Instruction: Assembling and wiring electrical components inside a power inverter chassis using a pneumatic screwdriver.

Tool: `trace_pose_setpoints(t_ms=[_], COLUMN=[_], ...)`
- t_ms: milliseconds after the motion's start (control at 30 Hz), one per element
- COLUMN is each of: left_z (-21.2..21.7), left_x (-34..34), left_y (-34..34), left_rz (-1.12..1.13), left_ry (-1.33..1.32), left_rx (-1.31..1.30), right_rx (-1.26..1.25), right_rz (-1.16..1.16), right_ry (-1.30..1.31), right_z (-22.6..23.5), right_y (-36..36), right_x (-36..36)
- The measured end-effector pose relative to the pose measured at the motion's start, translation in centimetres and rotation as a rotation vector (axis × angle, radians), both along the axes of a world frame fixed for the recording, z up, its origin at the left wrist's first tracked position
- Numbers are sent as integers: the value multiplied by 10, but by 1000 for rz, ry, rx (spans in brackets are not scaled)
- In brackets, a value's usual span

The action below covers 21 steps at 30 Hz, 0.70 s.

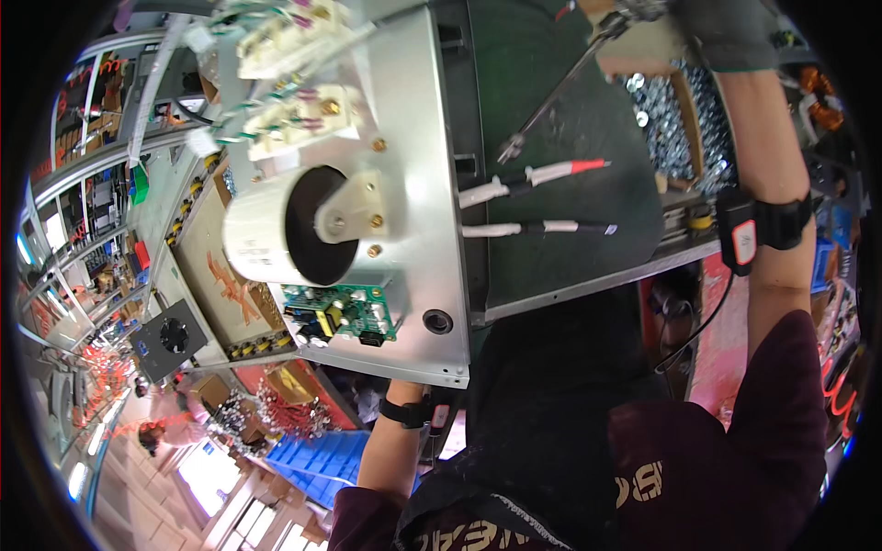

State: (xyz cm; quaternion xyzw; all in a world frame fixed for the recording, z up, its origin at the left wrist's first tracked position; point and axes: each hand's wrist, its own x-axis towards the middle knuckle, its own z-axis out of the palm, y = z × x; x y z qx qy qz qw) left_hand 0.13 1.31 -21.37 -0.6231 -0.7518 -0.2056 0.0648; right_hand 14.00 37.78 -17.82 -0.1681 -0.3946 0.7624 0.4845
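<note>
"Grip on anything?"
"Can't tell, tbh. Gloved right hand (728, 35) is up top, beside a long-shafted tool (559, 92); left hand's hidden behind the metal panel (415, 193)."
"What's that panel like?"
"Silvery, left of centre, carrying a fat white cylinder (259, 228) with a black end, then a green circuit board (366, 309)."
"Any writing?"
"Faint print on the cylinder, too blurry to read."

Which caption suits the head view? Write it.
Metal panel with white cylinder and green circuit board, the gloved right hand near small metal parts.
</note>
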Motion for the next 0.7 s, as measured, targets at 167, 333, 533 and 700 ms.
trace_pose_setpoints(t_ms=[167, 333, 533, 700], left_z=[-24, -49, -66, -86], left_x=[7, 7, 1, 11], left_y=[-34, -54, -60, -54], left_rz=[-21, -4, -55, 192], left_ry=[-39, -76, -49, -222], left_rx=[-137, -199, -64, 124], right_rx=[-352, -568, -521, -622], right_rz=[98, 213, 208, 251], right_ry=[-53, -71, -106, -203], right_z=[-79, -118, -143, -152], right_y=[-71, -108, -115, -114], right_x=[-38, -64, -90, -100])
